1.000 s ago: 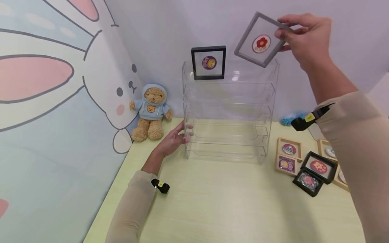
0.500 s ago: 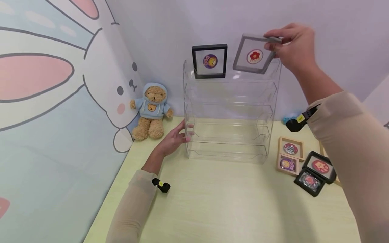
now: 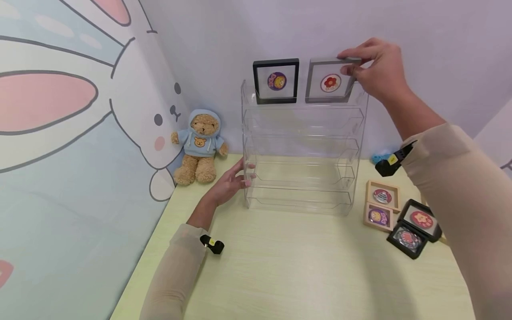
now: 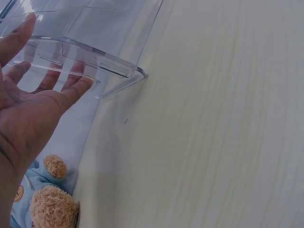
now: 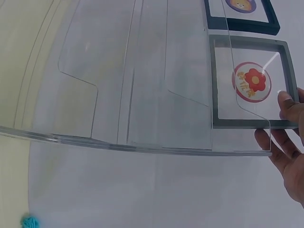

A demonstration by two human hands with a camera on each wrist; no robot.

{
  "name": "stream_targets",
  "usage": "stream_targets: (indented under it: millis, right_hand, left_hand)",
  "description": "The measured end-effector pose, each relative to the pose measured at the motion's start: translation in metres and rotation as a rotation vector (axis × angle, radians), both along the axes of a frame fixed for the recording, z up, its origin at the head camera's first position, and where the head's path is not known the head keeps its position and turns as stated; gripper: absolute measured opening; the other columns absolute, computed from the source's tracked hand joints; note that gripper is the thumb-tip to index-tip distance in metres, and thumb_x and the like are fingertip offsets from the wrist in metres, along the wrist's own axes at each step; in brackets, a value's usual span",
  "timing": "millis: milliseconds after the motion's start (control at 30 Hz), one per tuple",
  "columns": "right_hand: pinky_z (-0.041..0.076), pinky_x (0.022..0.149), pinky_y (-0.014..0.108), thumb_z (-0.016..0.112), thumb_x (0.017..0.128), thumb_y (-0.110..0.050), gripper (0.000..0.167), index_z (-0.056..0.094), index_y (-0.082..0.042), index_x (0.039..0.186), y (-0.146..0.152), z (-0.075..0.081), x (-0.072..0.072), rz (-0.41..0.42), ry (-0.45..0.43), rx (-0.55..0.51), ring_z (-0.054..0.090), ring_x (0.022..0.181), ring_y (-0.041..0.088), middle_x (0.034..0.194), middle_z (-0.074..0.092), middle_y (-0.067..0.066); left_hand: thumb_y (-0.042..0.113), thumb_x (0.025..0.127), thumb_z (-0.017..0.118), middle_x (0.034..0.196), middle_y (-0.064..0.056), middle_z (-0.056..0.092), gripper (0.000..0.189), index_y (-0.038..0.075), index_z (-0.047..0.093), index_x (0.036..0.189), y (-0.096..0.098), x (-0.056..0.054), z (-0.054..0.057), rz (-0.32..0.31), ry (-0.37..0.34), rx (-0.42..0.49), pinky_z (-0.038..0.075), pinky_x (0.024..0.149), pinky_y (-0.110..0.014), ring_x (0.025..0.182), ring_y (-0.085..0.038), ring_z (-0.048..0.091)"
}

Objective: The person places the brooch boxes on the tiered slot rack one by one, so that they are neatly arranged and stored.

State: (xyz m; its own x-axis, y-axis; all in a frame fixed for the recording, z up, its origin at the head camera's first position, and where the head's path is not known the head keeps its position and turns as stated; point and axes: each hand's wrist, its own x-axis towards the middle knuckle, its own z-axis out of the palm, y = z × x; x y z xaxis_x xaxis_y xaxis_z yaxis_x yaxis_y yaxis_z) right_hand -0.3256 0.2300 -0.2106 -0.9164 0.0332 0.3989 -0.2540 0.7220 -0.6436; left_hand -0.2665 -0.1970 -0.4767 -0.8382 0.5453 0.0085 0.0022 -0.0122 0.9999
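A clear acrylic tiered display rack (image 3: 298, 186) stands upright on the table against the wall. My left hand (image 3: 227, 187) holds its left side panel low down; in the left wrist view several fingers (image 4: 71, 90) show through the plastic. On the top tier, my right hand (image 3: 380, 66) pinches the upper right corner of a grey display frame (image 3: 316, 86) holding a round red-flower badge. That frame stands upright, its lower edge behind the tier's front lip. Left of it, with a small gap between, a black display frame (image 3: 277, 101) with a purple bear badge stands on the same tier.
A teddy bear (image 3: 202, 142) in a blue hoodie sits left of the rack. To the right lie wooden frames (image 3: 382, 195) and black frames (image 3: 408, 240) with badges, partly behind the right sleeve. A blue fuzzy thing (image 3: 380, 158) is near the wall.
My right hand has moved left and down, turning the grey frame from tilted to upright and lowering it onto the top tier. My left hand has stayed on the rack.
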Motion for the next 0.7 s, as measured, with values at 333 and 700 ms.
stream_targets:
  millis: [333,700]
  right_hand:
    - [0.051,0.115,0.020,0.072,0.107,-0.041,0.059,0.055,-0.037,0.164,0.025,-0.007,0.015,0.007,0.010,0.101,0.054,0.154,0.028,0.168,0.049,0.008]
    - [0.049,0.117,0.020,0.065,0.107,-0.057,0.063,0.055,-0.033,0.164,0.099,-0.055,0.035,-0.079,-0.021,0.052,0.055,0.154,0.029,0.171,0.050,0.008]
  left_hand:
    - [-0.004,0.107,0.056,0.176,-0.018,0.028,0.089,0.021,0.011,0.180,-0.002,-0.001,-0.001,-0.003,0.005,0.002,0.037,0.128,-0.060,0.160,-0.046,0.039]
    - [-0.002,0.108,0.056,0.177,-0.016,0.029,0.089,0.030,0.014,0.180,-0.006,-0.002,0.000,0.010,0.003,-0.014,0.034,0.130,-0.061,0.162,-0.042,0.039]
